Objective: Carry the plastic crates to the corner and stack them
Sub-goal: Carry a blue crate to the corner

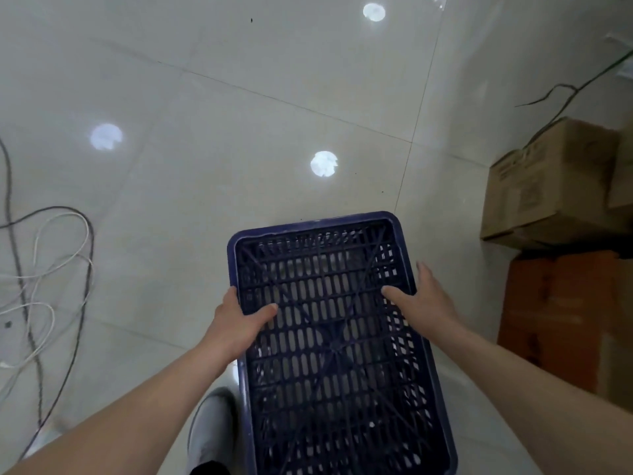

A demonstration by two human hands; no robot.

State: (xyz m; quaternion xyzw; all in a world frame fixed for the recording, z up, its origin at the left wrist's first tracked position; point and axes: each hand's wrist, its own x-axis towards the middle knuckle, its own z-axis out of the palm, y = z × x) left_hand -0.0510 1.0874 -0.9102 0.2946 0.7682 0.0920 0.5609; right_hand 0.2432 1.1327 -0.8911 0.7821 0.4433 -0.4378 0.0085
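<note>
A dark blue plastic crate (329, 341) with a slotted lattice bottom is held above the tiled floor, its long side running away from me. My left hand (236, 323) grips the left rim, thumb lying over the inside and fingers hidden behind the wall. My right hand (421, 299) grips the right rim the same way, thumb inside and fingers down the outside. Through the slots the floor shows. No other crate is in view.
Stacked cardboard boxes (555, 186) and an orange box (561, 320) stand along the right side. Loose white and grey cables (51, 269) trail over the floor at the left. A grey shoe (212, 430) shows below the crate. Glossy tiles (239, 132) stretch ahead.
</note>
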